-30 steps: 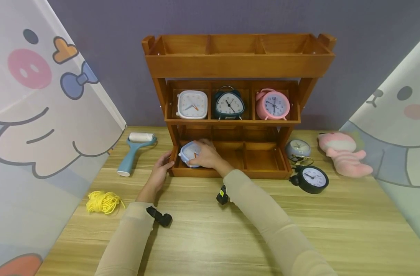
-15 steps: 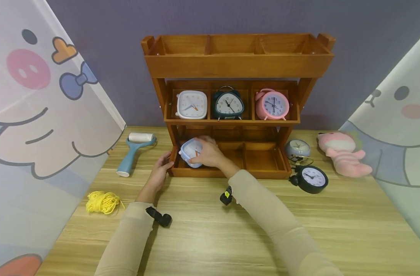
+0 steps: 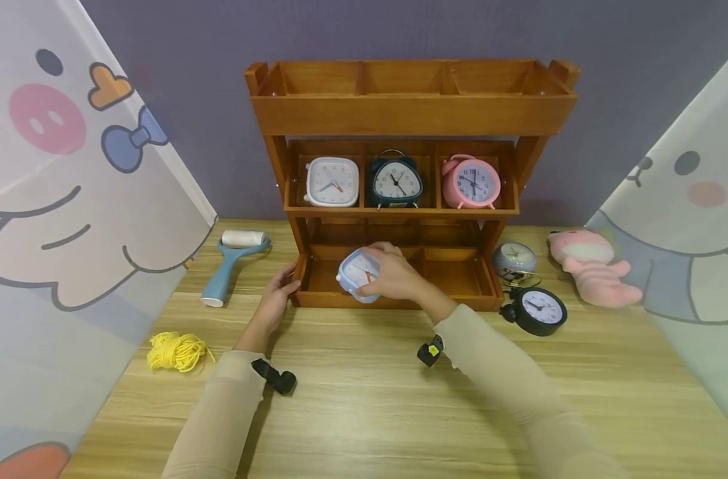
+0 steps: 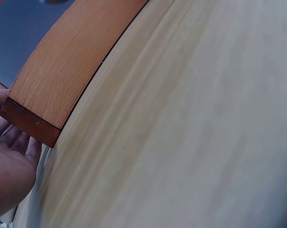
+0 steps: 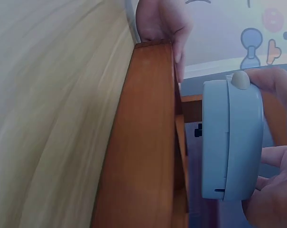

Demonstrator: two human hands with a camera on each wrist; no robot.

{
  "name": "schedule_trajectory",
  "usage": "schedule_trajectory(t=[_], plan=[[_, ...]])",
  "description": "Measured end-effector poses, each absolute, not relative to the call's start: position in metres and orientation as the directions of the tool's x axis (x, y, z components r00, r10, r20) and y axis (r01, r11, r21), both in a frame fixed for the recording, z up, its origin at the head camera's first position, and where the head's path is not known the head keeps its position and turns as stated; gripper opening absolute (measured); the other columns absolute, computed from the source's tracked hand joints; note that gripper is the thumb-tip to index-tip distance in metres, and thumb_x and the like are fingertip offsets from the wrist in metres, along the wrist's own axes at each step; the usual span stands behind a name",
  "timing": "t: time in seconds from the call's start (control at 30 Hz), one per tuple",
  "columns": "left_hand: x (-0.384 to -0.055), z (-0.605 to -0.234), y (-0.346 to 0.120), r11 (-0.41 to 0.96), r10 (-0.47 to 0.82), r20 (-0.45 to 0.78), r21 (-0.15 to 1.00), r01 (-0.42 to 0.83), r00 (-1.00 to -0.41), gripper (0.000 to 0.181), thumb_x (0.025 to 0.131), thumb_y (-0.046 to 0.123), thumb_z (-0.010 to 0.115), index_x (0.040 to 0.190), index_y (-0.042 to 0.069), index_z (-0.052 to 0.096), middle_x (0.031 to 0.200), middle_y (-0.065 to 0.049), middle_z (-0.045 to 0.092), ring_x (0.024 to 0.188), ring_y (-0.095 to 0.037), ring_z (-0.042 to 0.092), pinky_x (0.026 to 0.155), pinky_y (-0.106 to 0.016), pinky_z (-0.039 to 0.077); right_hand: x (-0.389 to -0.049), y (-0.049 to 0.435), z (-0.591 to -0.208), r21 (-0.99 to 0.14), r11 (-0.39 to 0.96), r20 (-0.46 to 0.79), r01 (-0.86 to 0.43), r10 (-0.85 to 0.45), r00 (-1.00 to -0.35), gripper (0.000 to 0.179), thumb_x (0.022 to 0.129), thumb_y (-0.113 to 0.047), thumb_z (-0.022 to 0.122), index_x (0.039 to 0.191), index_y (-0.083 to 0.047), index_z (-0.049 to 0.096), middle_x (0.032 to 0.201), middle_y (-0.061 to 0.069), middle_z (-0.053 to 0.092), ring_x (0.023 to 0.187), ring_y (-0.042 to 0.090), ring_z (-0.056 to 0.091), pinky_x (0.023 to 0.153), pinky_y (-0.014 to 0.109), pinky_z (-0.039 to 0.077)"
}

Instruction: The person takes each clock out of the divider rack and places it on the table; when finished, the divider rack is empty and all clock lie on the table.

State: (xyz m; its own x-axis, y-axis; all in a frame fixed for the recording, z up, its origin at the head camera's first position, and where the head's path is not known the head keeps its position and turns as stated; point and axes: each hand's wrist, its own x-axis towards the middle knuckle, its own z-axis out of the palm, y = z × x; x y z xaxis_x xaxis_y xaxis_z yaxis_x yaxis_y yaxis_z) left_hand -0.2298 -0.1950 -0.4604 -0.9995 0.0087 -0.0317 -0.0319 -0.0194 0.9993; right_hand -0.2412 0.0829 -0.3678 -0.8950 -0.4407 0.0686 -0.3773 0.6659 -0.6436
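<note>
Two sleeves (image 3: 220, 406): ours, beige cloth, stretched forward, the right one slanting inward.
Right hand (image 3: 396, 274): our thumb and fingers clasp the blue clock (image 3: 358, 273) from its right side.
Blue clock: a smooth rounded square, tilted, held at the front of the shelf (image 3: 414, 116), by the lower row's left and middle compartments.
Left hand (image 3: 275, 297): our thumb and fingers grip the shelf's lower left corner.
Shelf: glossy reddish-brown wood, three tiers.
Table (image 3: 352, 399): pale, streaked wood grain.
Yellow cord (image 3: 177, 351): a loose, stringy bundle at our left.

beige sleeves (image 3: 214, 412) | black wrist-worn devices (image 3: 274, 376) | right device (image 3: 425, 355): yellow mark (image 3: 433, 350), possibly star-shaped
</note>
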Motion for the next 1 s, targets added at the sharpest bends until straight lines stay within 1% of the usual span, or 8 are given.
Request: schedule_trajectory(t=[0.27,0.47,0.6,0.8,0.87,1.0], plan=[[-0.229,-0.458,-0.196,-0.034,-0.008,-0.037,0.999,-0.036,-0.999,0.054,0.1,-0.003,0.045,0.15,-0.006,0.027,0.152,-0.022,0.029,0.135,-0.032,0.03,0.11,-0.042,0.027,-0.225,0.122,-0.36,-0.628,0.655,0.116,-0.42,-0.456,-0.883,0.091,0.062,-0.034,0.087,0.142,-0.009,0.051,0.142,0.012,0.04,0.12,0.029,0.039,0.093,0.048,0.043],[-0.229,-0.46,-0.195,-0.031,0.005,-0.04,0.999,-0.04,-0.999,0.054,0.1,-0.003,0.045,0.15,-0.006,0.026,0.152,-0.023,0.028,0.137,-0.032,0.028,0.112,-0.041,0.026,-0.207,0.162,-0.36,-0.632,0.656,0.097,-0.412,-0.461,-0.882,0.087,0.063,-0.032,0.086,0.14,-0.009,0.053,0.143,0.011,0.04,0.121,0.03,0.039,0.091,0.052,0.042],[-0.23,-0.46,-0.195,-0.02,0.009,-0.035,0.999,-0.035,-0.999,0.054,0.1,-0.003,0.045,0.15,-0.007,0.026,0.152,-0.023,0.027,0.138,-0.032,0.026,0.113,-0.042,0.024,-0.196,0.19,-0.363,-0.61,0.675,0.089,-0.416,-0.463,-0.882,0.087,0.064,-0.032,0.087,0.14,-0.007,0.053,0.142,0.013,0.041,0.12,0.032,0.04,0.09,0.053,0.042],[-0.229,-0.46,-0.196,-0.016,0.019,-0.035,0.999,-0.035,-0.999,0.054,0.101,-0.001,0.045,0.151,-0.006,0.025,0.154,-0.022,0.026,0.14,-0.032,0.024,0.113,-0.042,0.023,-0.182,0.227,-0.364,-0.57,0.705,0.094,-0.422,-0.454,-0.886,0.086,0.066,-0.034,0.087,0.139,-0.004,0.053,0.14,0.014,0.042,0.117,0.033,0.042,0.086,0.051,0.042],[-0.225,-0.452,-0.193,-0.023,0.027,-0.048,0.999,-0.049,-0.998,0.054,0.101,-0.002,0.044,0.15,-0.007,0.024,0.154,-0.023,0.025,0.14,-0.033,0.023,0.113,-0.042,0.023,-0.178,0.239,-0.365,-0.567,0.7,0.099,-0.434,-0.465,-0.88,0.086,0.066,-0.034,0.087,0.139,-0.003,0.053,0.14,0.014,0.042,0.117,0.034,0.043,0.085,0.051,0.043],[-0.225,-0.45,-0.192,-0.044,0.031,-0.065,0.997,-0.067,-0.997,0.054,0.101,-0.003,0.043,0.151,-0.007,0.022,0.154,-0.024,0.024,0.139,-0.033,0.025,0.112,-0.041,0.025,-0.171,0.265,-0.371,-0.566,0.682,0.105,-0.463,-0.497,-0.861,0.087,0.065,-0.034,0.088,0.138,-0.003,0.053,0.14,0.013,0.043,0.114,0.035,0.045,0.083,0.048,0.044]])
